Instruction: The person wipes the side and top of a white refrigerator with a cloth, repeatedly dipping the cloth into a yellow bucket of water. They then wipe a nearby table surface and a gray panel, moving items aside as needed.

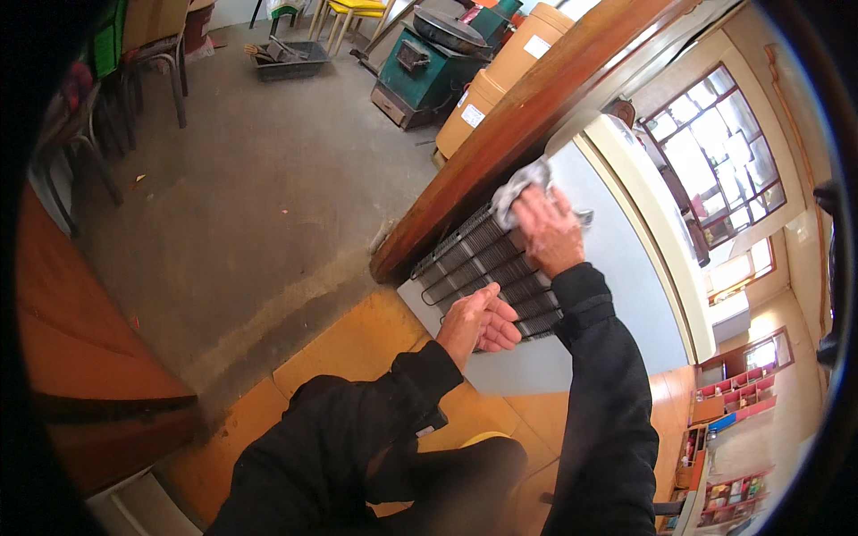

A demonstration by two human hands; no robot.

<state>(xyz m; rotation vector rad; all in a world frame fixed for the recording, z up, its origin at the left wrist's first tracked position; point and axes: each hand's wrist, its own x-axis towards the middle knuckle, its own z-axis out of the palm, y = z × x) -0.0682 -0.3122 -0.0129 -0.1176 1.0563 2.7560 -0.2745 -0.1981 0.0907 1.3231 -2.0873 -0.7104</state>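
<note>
A pale freezer or refrigerator (623, 268) stands before me at the right, with a black wire condenser grille (462, 261) on its side. My right hand (549, 228) presses a crumpled whitish cloth (526, 191) against the upper end of the grille and the panel beside it; some of the cloth is hidden under the palm. Lower down, my left hand (481, 321) is held in front of the grille's lower part, palm turned to the right, fingers loosely bent, nothing in it. Whether it touches the grille cannot be told.
A brown wooden door post (469, 181) runs close along the appliance. Beyond it stand orange-tan buckets (462, 117), a green stove (422, 74) with a black pan, and a black tray (291, 63) on the concrete floor. Chairs are at the upper left. A wooden door (94, 335) is at the left.
</note>
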